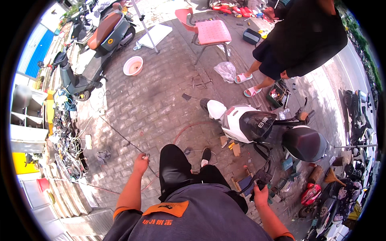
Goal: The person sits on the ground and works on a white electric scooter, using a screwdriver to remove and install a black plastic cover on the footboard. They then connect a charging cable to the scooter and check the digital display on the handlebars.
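Observation:
My left hand (140, 164) is closed in front of my left side, with a small greyish bit showing at its fingers that I cannot make out. A dark cable (128, 140) runs across the paving close behind that hand. Low on the right, my right hand (261, 196) is wrapped round a black object (257, 186), its kind unclear. Just beyond it sits a dark boxy part (263, 176), with thick black cables (263, 154) leading up toward a white and black scooter (249, 124). Whether the held object joins these cables cannot be seen.
A person (301, 40) in dark clothes stands beyond the scooter, near a toolbox (277, 95). A pink chair (213, 32), a basin (133, 66) and a plastic bag (226, 71) stand or lie ahead. Parked scooters (106, 34) and tangled cables (70, 132) line the left. A reddish hose (185, 130) curves across the ground.

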`<state>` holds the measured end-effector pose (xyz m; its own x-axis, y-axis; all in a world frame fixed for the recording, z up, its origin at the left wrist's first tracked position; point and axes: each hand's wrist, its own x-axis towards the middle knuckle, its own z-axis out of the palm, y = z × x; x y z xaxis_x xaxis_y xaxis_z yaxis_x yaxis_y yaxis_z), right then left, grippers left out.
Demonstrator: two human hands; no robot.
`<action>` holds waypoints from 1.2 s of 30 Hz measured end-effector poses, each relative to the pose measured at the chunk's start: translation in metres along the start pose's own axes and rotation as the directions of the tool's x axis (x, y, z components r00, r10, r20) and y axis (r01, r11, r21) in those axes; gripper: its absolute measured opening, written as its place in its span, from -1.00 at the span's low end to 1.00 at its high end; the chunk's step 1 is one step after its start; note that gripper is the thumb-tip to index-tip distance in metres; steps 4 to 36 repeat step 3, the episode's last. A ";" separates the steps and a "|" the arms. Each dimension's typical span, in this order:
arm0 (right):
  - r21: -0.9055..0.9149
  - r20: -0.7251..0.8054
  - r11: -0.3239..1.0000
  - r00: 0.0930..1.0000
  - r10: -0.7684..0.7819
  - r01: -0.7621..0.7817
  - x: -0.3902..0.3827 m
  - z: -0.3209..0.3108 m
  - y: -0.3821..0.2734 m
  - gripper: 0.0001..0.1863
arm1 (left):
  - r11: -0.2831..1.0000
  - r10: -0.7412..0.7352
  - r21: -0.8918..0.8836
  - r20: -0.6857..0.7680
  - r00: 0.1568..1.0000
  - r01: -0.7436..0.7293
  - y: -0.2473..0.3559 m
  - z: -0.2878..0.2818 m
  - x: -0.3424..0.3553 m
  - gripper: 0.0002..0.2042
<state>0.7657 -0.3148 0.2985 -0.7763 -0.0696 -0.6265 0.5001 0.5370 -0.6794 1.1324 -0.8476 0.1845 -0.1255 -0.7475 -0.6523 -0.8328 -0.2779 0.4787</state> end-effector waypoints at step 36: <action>-0.020 -0.053 1.000 0.998 -0.017 0.015 -0.005 0.020 -0.008 -0.82 | 0.925 0.183 0.351 -0.066 0.981 -0.149 -0.055 -0.027 0.033 -0.51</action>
